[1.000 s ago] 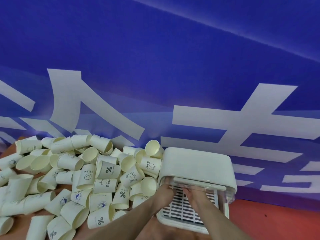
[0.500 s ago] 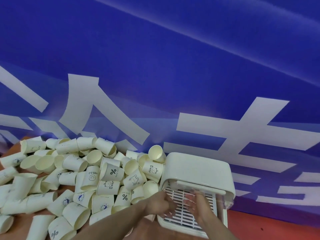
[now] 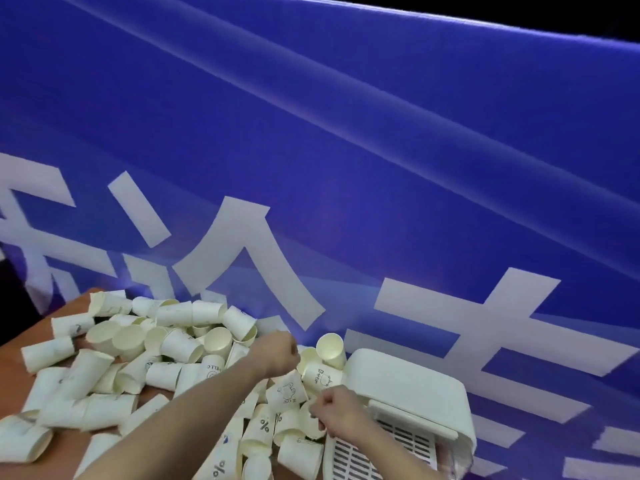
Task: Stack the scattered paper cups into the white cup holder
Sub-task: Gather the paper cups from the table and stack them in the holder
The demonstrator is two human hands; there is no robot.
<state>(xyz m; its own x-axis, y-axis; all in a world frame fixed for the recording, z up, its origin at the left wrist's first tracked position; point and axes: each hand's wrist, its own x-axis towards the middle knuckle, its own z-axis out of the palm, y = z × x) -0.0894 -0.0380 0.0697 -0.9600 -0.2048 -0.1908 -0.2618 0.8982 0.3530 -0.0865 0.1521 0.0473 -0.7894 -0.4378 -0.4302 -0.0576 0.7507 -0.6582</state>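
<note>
A: What is shown, and where are the cups?

B: A heap of cups (image 3: 166,355) is seen from a head camera, lying on their sides across a brown bench (image 3: 69,306); most are tipped, some nested by chance; none is seen stacked in the holder. The holder (image 3: 405,386) is set at the right of the heap, touching its nearest cups, presumably so that each cup need only be carried a short way; its slatted tray (image 3: 381,448) is drawn out toward the viewer and looks bare.

A: How are the hands held?

B: The left hand (image 3: 277,351) is reached over the middle of the heap, knuckles up and fingers curled down among the cups; whether a cup is gripped cannot be told, since the fingertips are hidden. The right hand (image 3: 337,415) is held at the holder's left edge, fingers bent against a cup rim (image 3: 308,424) as if pinching it; the hold is judged likely, not certain.

A: And behind?

B: A blue banner (image 3: 346,150) with large white characters is hung behind the bench; it fills most of the view.
</note>
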